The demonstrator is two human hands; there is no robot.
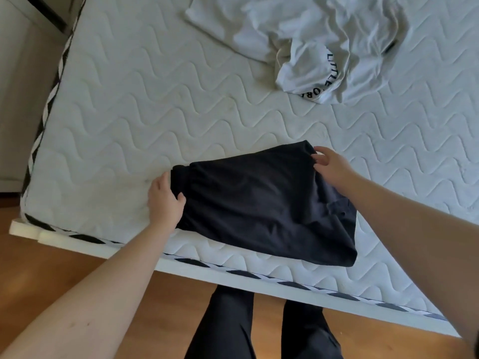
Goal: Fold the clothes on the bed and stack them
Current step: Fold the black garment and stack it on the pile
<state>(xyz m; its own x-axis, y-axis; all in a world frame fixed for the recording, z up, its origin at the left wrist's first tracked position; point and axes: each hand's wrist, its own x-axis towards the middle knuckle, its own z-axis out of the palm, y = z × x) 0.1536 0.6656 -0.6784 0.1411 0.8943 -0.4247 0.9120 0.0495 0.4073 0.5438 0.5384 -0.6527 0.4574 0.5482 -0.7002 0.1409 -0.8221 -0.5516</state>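
Observation:
A folded black garment [261, 203] lies flat near the front edge of the white quilted mattress [134, 120]. My left hand [164, 200] grips its left edge, thumb on top of the fabric and fingers along the side. My right hand [330, 164] holds the far right corner, fingers curled at the cloth's edge. A crumpled white shirt [311, 40] with black lettering lies unfolded at the back of the bed, well away from both hands.
The mattress edge with black-and-white trim [233, 272] runs across the front above a wooden floor [51, 268]. My legs in dark trousers [259, 327] stand against the bed. A pale wall or cabinet [18, 86] is at the left.

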